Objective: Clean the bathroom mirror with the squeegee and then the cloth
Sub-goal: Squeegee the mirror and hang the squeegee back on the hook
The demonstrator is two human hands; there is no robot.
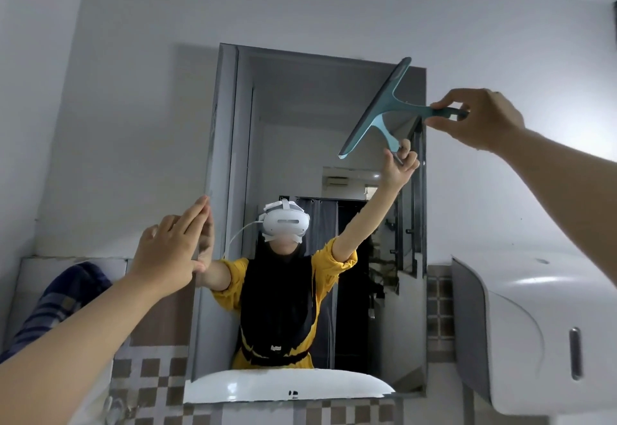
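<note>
I'm pinching the squeegee (384, 111) handle in my right hand (480, 121), blade up at the mirror's (300, 124) top right corner, while my open left hand (170, 251) is steadying the left edge; looks like I'm only starting, cloth (63, 297) still waiting on the left

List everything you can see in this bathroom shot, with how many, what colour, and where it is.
Mirror: one, unframed, centre of the wall.
Squeegee: one, teal, held up against the mirror's upper right.
Cloth: one, blue plaid, lower left on the ledge.
Paper dispenser: one, white, right wall.
Wall tiles: brown and beige checks, beside and below the mirror.
Sink: one, white, seen reflected at the mirror's bottom.
Left hand: open, flat at the mirror's left edge.
Right hand: fingers pinching the squeegee handle.
</note>
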